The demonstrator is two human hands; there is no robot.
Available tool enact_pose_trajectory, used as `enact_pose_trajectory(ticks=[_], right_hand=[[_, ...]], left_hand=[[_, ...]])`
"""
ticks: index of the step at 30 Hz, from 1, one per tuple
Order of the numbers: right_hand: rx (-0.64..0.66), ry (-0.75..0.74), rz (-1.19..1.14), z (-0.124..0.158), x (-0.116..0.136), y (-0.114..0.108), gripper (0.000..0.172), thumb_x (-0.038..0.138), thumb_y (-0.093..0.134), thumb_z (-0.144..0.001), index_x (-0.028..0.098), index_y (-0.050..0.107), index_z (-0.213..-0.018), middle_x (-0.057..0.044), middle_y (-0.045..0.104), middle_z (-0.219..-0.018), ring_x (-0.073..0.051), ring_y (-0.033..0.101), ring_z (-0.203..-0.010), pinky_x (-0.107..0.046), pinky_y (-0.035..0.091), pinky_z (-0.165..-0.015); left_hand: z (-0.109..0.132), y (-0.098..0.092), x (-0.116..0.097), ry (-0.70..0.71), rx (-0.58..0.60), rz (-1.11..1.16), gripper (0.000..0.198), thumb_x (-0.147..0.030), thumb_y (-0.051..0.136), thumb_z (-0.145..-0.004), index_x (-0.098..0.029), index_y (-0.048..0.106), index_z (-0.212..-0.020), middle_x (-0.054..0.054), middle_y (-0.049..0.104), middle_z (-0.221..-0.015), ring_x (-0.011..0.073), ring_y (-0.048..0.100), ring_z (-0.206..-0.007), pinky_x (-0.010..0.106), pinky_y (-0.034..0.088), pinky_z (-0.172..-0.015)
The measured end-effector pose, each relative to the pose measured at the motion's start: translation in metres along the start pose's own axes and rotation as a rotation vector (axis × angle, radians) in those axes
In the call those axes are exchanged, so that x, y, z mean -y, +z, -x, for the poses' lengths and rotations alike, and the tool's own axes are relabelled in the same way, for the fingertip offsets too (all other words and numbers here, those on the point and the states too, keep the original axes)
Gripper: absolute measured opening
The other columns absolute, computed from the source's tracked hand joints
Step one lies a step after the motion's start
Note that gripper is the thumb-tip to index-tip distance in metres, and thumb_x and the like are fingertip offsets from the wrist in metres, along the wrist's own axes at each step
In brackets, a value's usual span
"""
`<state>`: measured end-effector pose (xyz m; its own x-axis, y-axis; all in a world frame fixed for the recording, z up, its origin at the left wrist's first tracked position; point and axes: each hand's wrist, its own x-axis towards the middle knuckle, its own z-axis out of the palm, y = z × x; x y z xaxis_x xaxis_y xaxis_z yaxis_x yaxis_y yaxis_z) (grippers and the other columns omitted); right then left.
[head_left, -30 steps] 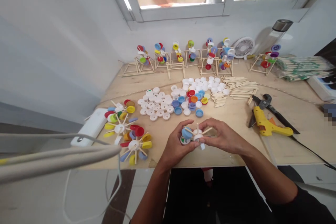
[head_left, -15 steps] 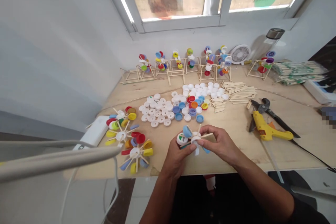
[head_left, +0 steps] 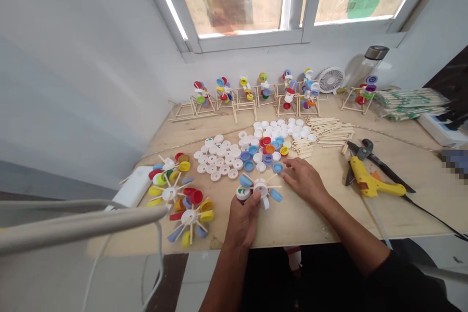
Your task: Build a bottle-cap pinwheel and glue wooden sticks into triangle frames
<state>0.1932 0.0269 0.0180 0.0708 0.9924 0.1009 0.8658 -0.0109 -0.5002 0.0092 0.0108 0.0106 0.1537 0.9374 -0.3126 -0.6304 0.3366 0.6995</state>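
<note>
My left hand [head_left: 244,222] grips a small wheel [head_left: 261,188] near the table's front edge. The wheel has a white bottle-cap hub with thin wooden sticks around it, and light blue and white caps fixed on some sticks. A white cap with green print [head_left: 243,193] shows beside the left fingers. Over the table to the right, my right hand [head_left: 306,181] holds nothing; its thumb and fingers are apart. Those fingertips are close to a blue bottle cap [head_left: 278,168]; whether they touch it I cannot tell. More blue, red and orange caps [head_left: 269,149] lie just beyond.
White caps [head_left: 218,156] spread left of centre, with loose wooden sticks [head_left: 331,130] behind. Finished cap wheels [head_left: 189,217] lie at left. At right are a yellow glue gun [head_left: 373,180] and black-handled cutters [head_left: 389,168]. Stick frames with wheels [head_left: 288,95] and a fan [head_left: 331,80] line the wall.
My right hand has let go of the wheel and moved forward to the blue cap. My left hand keeps the wheel, now shifted slightly left.
</note>
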Motion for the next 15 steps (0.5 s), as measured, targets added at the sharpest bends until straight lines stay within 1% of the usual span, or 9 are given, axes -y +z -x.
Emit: enact_pose_trajectory(ticks=[3, 6, 11, 15], right_hand=[[0.019, -0.026, 0.113, -0.0074, 0.0057, 0.0084, 0.033, 0.033, 0.056, -0.080, 0.018, 0.059, -0.108, -0.010, 0.062, -0.103, -0.026, 0.054, -0.100, -0.036, 0.040, -0.084], [0.023, -0.043, 0.201, -0.0117, 0.0099, 0.0114, 0.033, 0.032, 0.055, -0.080, 0.018, 0.059, -0.110, -0.012, 0.061, -0.105, -0.026, 0.052, -0.100, -0.036, 0.038, -0.083], [0.007, -0.057, 0.281, -0.0103, 0.0091, 0.0082, 0.030, 0.028, 0.050, -0.083, 0.019, 0.058, -0.110, -0.011, 0.061, -0.102, -0.026, 0.052, -0.096, -0.035, 0.036, -0.080], [-0.038, -0.063, 0.304, -0.0063, 0.0101, 0.0037, 0.031, 0.027, 0.048, -0.085, 0.019, 0.057, -0.113, -0.012, 0.060, -0.106, -0.027, 0.049, -0.100, -0.036, 0.034, -0.081]], left_hand=[[-0.0007, -0.0019, 0.0003, -0.012, 0.000, 0.004, 0.028, -0.023, 0.081, -0.058, -0.014, 0.068, -0.081, 0.004, 0.069, -0.082, 0.0158, 0.064, -0.076, 0.027, 0.049, -0.077], [-0.0010, -0.0025, 0.0003, -0.016, 0.000, -0.001, 0.028, -0.022, 0.080, -0.059, -0.013, 0.068, -0.082, 0.005, 0.070, -0.083, 0.0166, 0.065, -0.079, 0.027, 0.049, -0.078], [-0.0010, -0.0018, 0.0000, -0.019, -0.016, 0.037, 0.029, -0.021, 0.081, -0.059, -0.014, 0.067, -0.083, 0.004, 0.070, -0.082, 0.0151, 0.065, -0.078, 0.027, 0.050, -0.077], [-0.0008, -0.0017, -0.0007, -0.022, -0.004, 0.084, 0.027, -0.021, 0.080, -0.061, -0.014, 0.068, -0.084, 0.004, 0.070, -0.081, 0.0146, 0.065, -0.078, 0.026, 0.051, -0.077]])
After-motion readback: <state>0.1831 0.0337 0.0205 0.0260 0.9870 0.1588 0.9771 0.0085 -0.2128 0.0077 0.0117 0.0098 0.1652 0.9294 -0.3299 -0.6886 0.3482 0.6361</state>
